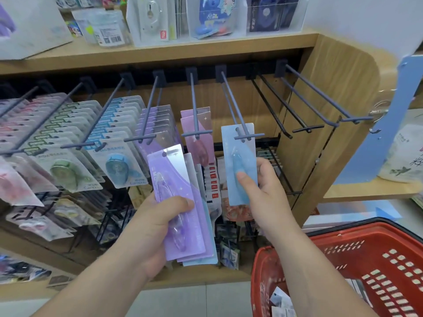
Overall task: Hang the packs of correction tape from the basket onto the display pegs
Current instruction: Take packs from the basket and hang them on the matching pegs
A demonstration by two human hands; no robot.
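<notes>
While right hand (263, 191) pinched blue pack (238, 145) at peg (233, 99), left hand (155, 220) clamped purple stack (174, 179); likely needed a straight, level push back.

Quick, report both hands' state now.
Left hand: gripping a stack of flat carded packs, purple on top.
Right hand: pinching a pale blue carded pack.

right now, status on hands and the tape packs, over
Left hand grips stack of packs, purple in front. Right hand pinches blue pack, its top at the peg tip. Peg behind it bare, nothing blocking.
</notes>
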